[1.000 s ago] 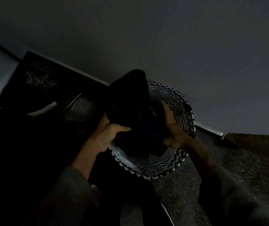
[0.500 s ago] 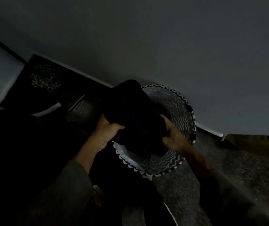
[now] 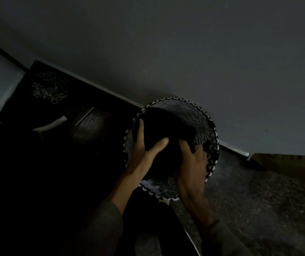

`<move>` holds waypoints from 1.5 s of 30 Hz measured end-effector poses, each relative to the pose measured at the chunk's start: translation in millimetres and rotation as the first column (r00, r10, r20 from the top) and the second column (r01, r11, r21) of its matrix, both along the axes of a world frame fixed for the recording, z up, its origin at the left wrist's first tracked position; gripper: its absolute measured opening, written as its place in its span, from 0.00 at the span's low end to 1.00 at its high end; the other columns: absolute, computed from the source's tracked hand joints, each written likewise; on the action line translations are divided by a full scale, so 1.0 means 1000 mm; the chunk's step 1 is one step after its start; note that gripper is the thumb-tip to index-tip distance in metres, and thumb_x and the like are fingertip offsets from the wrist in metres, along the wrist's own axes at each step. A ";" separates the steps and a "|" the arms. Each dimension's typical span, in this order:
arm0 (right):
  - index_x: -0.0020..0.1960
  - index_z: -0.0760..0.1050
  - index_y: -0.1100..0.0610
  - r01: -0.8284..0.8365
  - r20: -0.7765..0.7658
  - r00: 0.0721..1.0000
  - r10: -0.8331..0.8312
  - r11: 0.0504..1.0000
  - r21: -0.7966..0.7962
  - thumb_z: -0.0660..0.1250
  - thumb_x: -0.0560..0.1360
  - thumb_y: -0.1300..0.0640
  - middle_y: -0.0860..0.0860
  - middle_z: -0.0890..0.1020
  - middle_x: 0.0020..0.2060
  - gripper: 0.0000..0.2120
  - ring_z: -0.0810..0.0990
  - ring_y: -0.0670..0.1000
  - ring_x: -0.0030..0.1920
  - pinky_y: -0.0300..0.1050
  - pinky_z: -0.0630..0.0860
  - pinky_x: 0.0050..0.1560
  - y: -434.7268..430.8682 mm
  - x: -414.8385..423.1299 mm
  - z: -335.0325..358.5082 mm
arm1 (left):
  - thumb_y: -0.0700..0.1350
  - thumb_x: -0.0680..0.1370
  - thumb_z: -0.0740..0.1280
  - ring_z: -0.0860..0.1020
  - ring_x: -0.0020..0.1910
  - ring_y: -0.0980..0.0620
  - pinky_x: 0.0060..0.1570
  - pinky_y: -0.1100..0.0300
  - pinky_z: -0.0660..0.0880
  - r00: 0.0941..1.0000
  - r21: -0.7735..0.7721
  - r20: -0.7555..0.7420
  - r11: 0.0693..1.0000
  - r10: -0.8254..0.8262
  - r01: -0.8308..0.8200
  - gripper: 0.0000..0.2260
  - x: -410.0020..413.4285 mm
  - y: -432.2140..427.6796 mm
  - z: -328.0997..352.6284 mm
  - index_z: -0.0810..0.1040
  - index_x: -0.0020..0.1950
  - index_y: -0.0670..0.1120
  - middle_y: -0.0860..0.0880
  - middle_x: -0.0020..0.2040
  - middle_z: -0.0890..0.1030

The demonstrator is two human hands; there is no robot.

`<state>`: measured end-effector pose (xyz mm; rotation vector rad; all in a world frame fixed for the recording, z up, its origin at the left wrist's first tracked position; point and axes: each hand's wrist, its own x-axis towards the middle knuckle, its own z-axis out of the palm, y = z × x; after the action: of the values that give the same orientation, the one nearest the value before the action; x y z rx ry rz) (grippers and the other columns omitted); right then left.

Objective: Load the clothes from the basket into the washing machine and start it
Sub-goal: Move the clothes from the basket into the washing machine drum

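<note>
Very dim, left side lost in shadow, grainy, wide-angle edge distortion

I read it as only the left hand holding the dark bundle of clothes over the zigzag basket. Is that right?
Not quite: both hands hold it. The head view shows the left hand and the right hand each gripping the dark bundle over the zigzag basket.

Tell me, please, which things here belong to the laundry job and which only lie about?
Job: dark clothes, gripped by left hand and right hand; zigzag basket below them.
Lying about: white curved strip; patterned tangle; wooden board.
</note>
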<state>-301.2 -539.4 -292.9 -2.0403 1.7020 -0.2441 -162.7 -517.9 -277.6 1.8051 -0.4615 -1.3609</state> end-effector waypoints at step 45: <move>0.48 0.87 0.53 -0.434 0.530 0.105 -0.842 0.441 0.786 0.86 0.47 0.46 0.53 0.86 0.52 0.30 0.85 0.53 0.52 0.47 0.82 0.48 -0.043 -0.011 0.043 | 0.51 0.66 0.72 0.85 0.40 0.52 0.42 0.58 0.78 0.732 0.059 -0.639 0.964 0.236 -0.259 0.16 0.001 0.006 0.034 0.81 0.51 0.47 0.49 0.41 0.86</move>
<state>-311.8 -582.2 -249.8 -0.2583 0.7776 -0.5483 -161.7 -512.1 -243.7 1.1949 0.1292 -1.6485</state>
